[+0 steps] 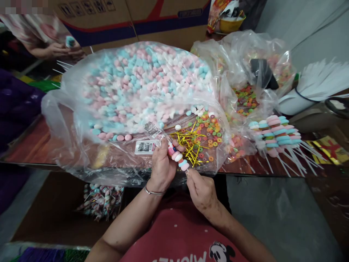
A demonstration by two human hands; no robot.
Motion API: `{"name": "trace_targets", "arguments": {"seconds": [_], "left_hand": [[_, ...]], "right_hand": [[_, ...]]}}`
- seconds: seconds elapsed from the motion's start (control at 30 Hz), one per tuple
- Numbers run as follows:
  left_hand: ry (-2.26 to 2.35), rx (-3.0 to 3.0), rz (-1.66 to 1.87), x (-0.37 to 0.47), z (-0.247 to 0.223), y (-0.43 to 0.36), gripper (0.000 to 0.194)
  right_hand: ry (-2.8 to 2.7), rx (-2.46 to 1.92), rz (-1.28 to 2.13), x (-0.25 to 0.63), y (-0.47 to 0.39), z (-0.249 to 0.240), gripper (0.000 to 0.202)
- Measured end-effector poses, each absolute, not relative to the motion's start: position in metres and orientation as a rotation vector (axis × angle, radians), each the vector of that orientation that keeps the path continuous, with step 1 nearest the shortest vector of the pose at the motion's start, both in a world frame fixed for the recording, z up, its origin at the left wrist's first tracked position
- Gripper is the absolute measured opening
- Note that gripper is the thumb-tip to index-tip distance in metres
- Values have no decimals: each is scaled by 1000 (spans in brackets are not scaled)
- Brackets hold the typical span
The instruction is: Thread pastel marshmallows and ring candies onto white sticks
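Observation:
Pink, white and blue sweets are threaded on a candy skewer (178, 157), held at a slant above the table edge. My left hand (162, 165) is closed around its upper part, where clear film shows near the fingertips. Just below the lowest pink sweet, my right hand (201, 189) pinches the skewer's lower end; the stick there is mostly hidden by the fingers. Right behind the skewer lie gold twist ties (192, 145) and ring-shaped gummies (209, 125). A printed label (145, 147) lies beside my left hand.
A big clear bag of marshmallow-like sweets (147, 78) covers the table's middle. At right are a pile of candy skewers (278, 133), white sticks (324, 80) and bagged gummies (245, 98). Below left, a carton (49, 207) holds wrapped skewers. Another person's hands (58, 50) hold sweets.

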State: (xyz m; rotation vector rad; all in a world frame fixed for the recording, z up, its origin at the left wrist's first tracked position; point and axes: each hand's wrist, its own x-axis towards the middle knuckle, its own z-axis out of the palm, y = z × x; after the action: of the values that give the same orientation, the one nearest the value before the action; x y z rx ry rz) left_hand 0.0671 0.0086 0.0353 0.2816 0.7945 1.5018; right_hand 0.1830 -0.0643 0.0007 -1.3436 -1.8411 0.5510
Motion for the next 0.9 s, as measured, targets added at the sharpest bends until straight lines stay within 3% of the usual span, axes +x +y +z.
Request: {"name": "trace_targets", "arguments": {"seconds": [0.2,0.4,0.5,0.67,0.77,0.9], "left_hand": [[771,322,1433,67,30,7,33],[766,387,1445,69,27,3,34],[783,396,1455,74,27,-2,34],[763,475,1342,77,26,-12,34],[740,521,1242,67,30,-6,38],[775,508,1404,53,42,14,43]], "right_hand": [[-1115,-1363,1330,183,-64,1,29],[-679,-1211,1686,176,-61,10,23],[-888,-1237,1641,173,-63,7,24],[-1389,-1378,1187,180,-63,1,28],[-1453,-1358,1194,187,-62,2,31],[-1516,-1316,1247,187,-61,6,29]]}}
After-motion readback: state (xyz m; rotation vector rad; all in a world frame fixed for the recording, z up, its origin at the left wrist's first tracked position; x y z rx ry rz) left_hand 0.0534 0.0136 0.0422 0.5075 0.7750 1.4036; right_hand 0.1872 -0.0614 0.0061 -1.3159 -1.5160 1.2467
